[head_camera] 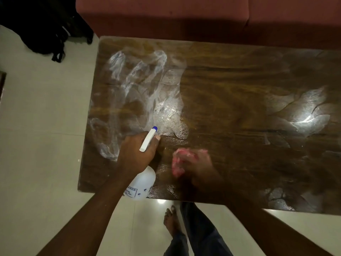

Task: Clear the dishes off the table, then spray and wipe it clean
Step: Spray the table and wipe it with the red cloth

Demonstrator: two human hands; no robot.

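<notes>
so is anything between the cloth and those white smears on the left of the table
Only the left hand, gripping the spray bottle, sits between the pink cloth and the white smears at the near left edge of the table. The smears further up, toward the sofa, have nothing visible in front of them.

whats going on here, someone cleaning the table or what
A person is cleaning a wooden table, at the spray-and-wipe stage. The left hand grips a spray bottle at the near edge, with the nozzle pointing over the tabletop. The right hand holds a pink cloth on the surface and is blurred, so it looks mid-wipe. White streaks of cleaner show on the left part and the far right.
</notes>
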